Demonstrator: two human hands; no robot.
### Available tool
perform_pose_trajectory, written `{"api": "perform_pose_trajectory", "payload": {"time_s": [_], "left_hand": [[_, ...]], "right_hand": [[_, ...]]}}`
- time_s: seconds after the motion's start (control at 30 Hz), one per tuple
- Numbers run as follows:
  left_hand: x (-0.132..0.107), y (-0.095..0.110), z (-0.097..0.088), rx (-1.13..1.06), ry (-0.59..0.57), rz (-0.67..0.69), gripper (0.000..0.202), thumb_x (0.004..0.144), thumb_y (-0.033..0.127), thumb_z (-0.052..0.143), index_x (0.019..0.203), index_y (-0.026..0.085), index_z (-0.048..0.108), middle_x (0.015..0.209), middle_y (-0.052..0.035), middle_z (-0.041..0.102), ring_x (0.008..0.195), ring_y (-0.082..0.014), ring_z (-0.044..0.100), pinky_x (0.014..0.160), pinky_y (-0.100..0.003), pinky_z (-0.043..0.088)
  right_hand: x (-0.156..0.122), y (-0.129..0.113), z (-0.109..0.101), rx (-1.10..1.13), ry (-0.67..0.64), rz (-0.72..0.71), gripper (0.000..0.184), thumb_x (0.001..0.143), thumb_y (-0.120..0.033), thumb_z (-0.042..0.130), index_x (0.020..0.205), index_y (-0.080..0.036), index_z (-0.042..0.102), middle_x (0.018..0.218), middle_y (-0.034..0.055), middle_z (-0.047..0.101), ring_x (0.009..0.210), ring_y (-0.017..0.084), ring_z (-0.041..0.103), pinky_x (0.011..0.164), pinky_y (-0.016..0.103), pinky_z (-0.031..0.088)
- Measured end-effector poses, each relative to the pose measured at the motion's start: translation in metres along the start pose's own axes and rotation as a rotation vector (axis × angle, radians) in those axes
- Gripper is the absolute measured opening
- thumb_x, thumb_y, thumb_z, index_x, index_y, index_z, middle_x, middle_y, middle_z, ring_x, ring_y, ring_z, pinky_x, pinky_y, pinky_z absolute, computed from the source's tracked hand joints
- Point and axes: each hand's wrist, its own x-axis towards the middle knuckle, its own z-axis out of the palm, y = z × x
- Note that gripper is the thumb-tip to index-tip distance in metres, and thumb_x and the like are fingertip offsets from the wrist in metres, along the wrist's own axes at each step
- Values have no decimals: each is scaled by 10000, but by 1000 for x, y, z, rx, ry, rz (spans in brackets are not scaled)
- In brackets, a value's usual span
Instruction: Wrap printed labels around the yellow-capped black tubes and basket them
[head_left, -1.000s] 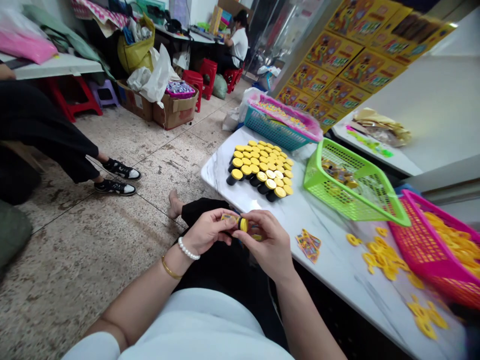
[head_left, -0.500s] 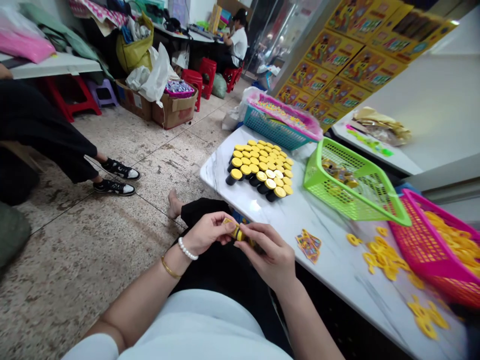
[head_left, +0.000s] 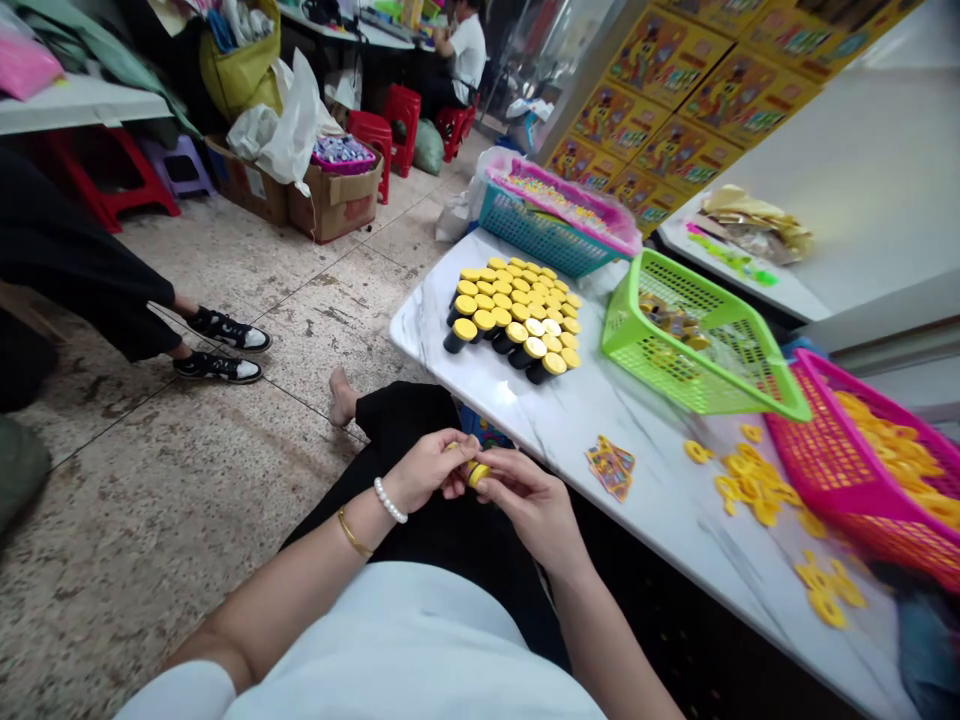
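Above my lap, a small cylinder with a yellow end and a dark band (head_left: 478, 474) sits between my hands, mostly covered by fingers. My left hand (head_left: 429, 472), wearing a pearl bracelet and a gold bangle, is closed round one end. Thumb and fingers of my right hand (head_left: 529, 500) pinch the other end. Beyond them on the marble-patterned table (head_left: 555, 430), several black tubs with yellow lids (head_left: 517, 305) stand upright in a tight group. Small printed yellow stickers or cards (head_left: 611, 467) lie right of my right hand.
Loose yellow plastic pieces (head_left: 757, 485) lie before a pink basket (head_left: 825, 450) of similar pieces. A green basket (head_left: 697, 375) and a blue basket (head_left: 551, 235) stand along the back. Another person's legs (head_left: 82, 260) extend at left, near a cardboard box (head_left: 337, 205).
The cylinder has turned in my fingers, and its yellow end now faces my right hand. The printed yellow piece at my left thumb shows less. The view has shifted slightly.
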Motion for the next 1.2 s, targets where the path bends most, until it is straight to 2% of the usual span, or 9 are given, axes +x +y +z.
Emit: {"api": "perform_pose_trajectory", "payload": {"time_s": [0.13, 0.3, 0.4, 0.5, 0.67, 0.8, 0.9, 1.1, 1.2], "left_hand": [[6, -18, -8, -229, -162, -167, 527, 651, 494, 841, 955, 111, 646, 655, -8, 634, 473, -75, 550, 416, -172, 393], [15, -35, -13, -124, -161, -182, 526, 636, 578, 828, 746, 122, 591, 553, -3, 588, 367, -25, 394, 340, -148, 203], [16, -36, -13, -96, -134, -191, 530, 624, 573, 838, 786, 144, 572, 500, 59, 503, 337, -13, 320, 338, -147, 160], [15, -31, -17, -102, -162, -232, 511, 692, 592, 780, 828, 144, 578, 513, 65, 489, 338, -13, 308, 351, -152, 181], [15, -23, -20, -16, -222, -305, 459, 686, 513, 818, 778, 161, 539, 487, 87, 440, 324, -7, 266, 343, -160, 117], [17, -19, -3, 95, -96, -314, 513, 668, 583, 804, 756, 180, 500, 482, 89, 442, 318, -5, 256, 342, -160, 88], [30, -22, 20, 157, -38, -331, 474, 713, 573, 764, 768, 180, 504, 504, 73, 467, 338, -19, 310, 345, -157, 106], [87, -49, 58, 321, -171, -466, 281, 731, 374, 729, 716, 137, 579, 533, 4, 562, 371, -53, 410, 351, -166, 184], [100, -62, 66, 354, -248, -448, 283, 685, 357, 769, 737, 125, 616, 582, -3, 593, 415, -64, 449, 380, -175, 251]], "right_hand": [[-7, 20, -2, 60, 146, -18, 114, 736, -280, 820, 841, -245, 797, 938, 27, 677, 712, 142, 661, 576, 274, 601], [-11, 30, -1, 53, 96, 42, 285, 759, -322, 804, 1038, -268, 780, 1037, 48, 692, 768, 163, 685, 666, 327, 627], [-15, 32, 1, -9, 138, -30, 170, 743, -320, 814, 902, -257, 805, 1035, 57, 663, 873, 192, 682, 683, 323, 634], [-19, 38, 7, -4, 242, -81, 138, 724, -351, 827, 772, -231, 778, 884, 35, 621, 753, 172, 668, 620, 332, 648], [-20, 48, 12, 142, 383, 8, 315, 743, -468, 791, 726, -198, 631, 721, -12, 605, 514, 138, 633, 475, 308, 619], [-26, 52, 2, 52, 340, -55, 265, 746, -400, 802, 856, -209, 655, 850, 7, 649, 691, 169, 704, 627, 313, 644], [-35, 56, -9, -88, 429, -91, 254, 767, -338, 788, 954, -221, 663, 939, 26, 652, 811, 182, 718, 712, 310, 641], [-52, 69, -46, -504, 672, -238, 97, 816, -253, 676, 897, -241, 727, 962, 52, 690, 872, 213, 699, 853, 406, 603], [-59, 76, -60, -462, 721, -196, 129, 774, -264, 706, 896, -244, 741, 933, 50, 729, 854, 223, 703, 859, 418, 591]]}}
